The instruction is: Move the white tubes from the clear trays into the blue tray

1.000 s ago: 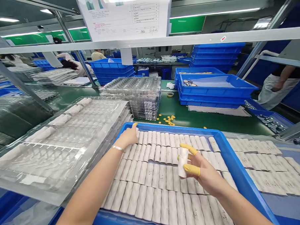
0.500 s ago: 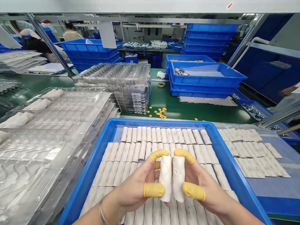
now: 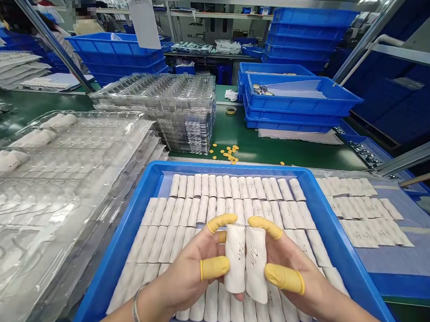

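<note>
My left hand (image 3: 194, 271) grips one white cylindrical piece (image 3: 235, 257) between a yellow-capped thumb and forefinger. My right hand (image 3: 294, 276) holds a second white piece (image 3: 256, 263) the same way. The two pieces stand upright and side by side, touching, above the blue tray (image 3: 132, 231). Faint markings show on both. The tray holds several rows of the same white pieces (image 3: 216, 199) lying flat.
Clear plastic blister trays (image 3: 59, 177) with a few white pieces lie at the left, and a taller stack (image 3: 173, 110) stands behind. Blue bins (image 3: 298, 105) sit at the back right. More white pieces (image 3: 363, 216) lie on a blue sheet at the right. Small yellow bits (image 3: 227, 153) dot the green bench.
My left hand came back from the tray's far corner with a white piece and joined my right hand. Both pieces are now turned slightly, showing markings. The camera has tilted down.
</note>
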A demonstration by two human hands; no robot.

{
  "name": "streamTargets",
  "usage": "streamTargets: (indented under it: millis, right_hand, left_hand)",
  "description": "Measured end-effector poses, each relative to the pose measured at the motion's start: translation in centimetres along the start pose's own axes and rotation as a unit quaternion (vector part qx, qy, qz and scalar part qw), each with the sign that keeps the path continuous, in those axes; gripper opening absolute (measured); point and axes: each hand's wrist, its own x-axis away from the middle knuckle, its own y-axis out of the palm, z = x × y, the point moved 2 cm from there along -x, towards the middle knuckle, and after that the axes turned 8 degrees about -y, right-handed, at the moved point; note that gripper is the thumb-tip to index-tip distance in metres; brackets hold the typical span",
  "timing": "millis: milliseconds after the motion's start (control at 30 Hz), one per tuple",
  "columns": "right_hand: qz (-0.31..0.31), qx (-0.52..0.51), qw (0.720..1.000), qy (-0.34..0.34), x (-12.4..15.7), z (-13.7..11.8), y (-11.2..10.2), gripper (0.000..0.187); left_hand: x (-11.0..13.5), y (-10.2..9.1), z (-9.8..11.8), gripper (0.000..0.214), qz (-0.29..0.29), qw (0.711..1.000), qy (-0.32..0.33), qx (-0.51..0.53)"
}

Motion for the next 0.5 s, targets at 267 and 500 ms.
streamTargets:
  millis: [267,500]
  right_hand:
    - [0.003,0.177,0.982,-0.066,1.1,0.1,-0.6,0.045]
    - [-0.004,0.247,0.966,-0.081,1.3,0.2,-0.9,0.039]
  left_hand:
    - [1.2,-0.9,-1.0,0.044,0.068,0.957,0.112,-0.259]
    - [1.6,-1.5,-1.2,0.053,0.098,0.917,0.135,-0.363]
